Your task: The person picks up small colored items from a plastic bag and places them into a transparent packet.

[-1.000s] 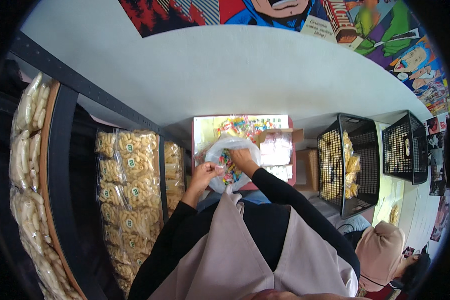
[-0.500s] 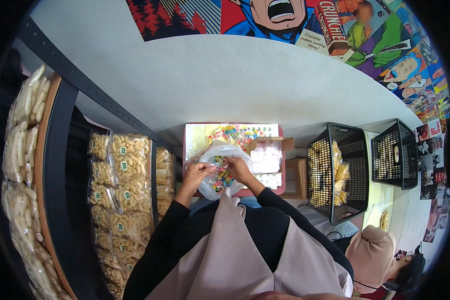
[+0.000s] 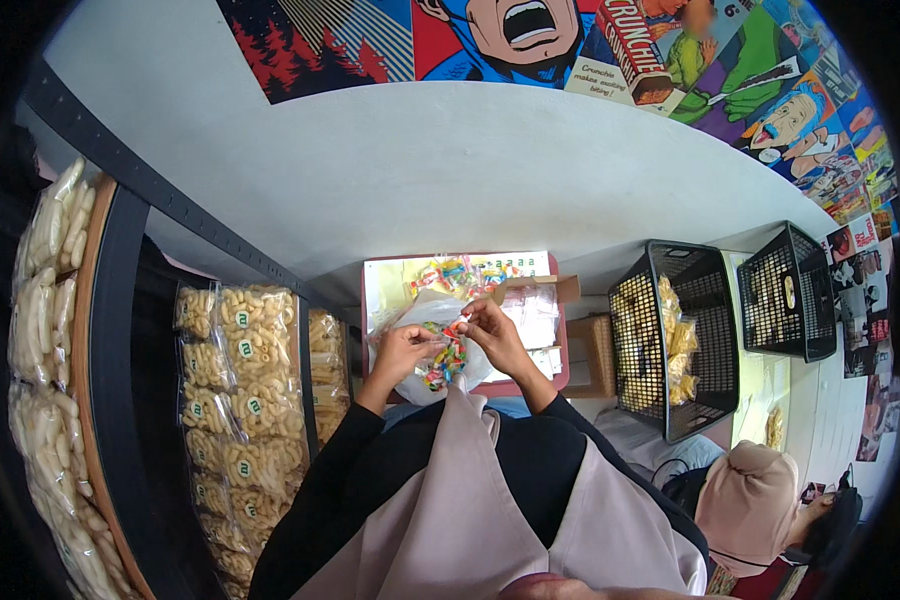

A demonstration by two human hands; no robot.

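A white plastic bag (image 3: 471,360) full of colourful wrapped sweets (image 3: 442,366) sits in my lap at the table's near edge. My left hand (image 3: 410,345) is closed over its left side, fingertips pinching something clear and thin, possibly a small packet. My right hand (image 3: 490,330) pinches a small red-orange sweet above the bag, near my left fingertips. Behind the bag, more bright sweets (image 3: 453,270) lie on a white board (image 3: 385,272) on the red table (image 3: 560,375), beside an open cardboard box (image 3: 565,288) of clear packets (image 3: 526,315).
At left, racks hold bagged pale snacks (image 3: 45,330) and curly snacks (image 3: 255,400). At right are two black crates (image 3: 710,330), (image 3: 790,300), one with yellow packs (image 3: 678,360), and a brown carton (image 3: 592,355). A person (image 3: 750,500) sits at lower right. A white wall (image 3: 440,170) rises behind.
My right hand has risen out of the bag's middle to above it, now with a red-orange sweet at its fingertips. My left hand stays at the bag's left. The view has shifted slightly.
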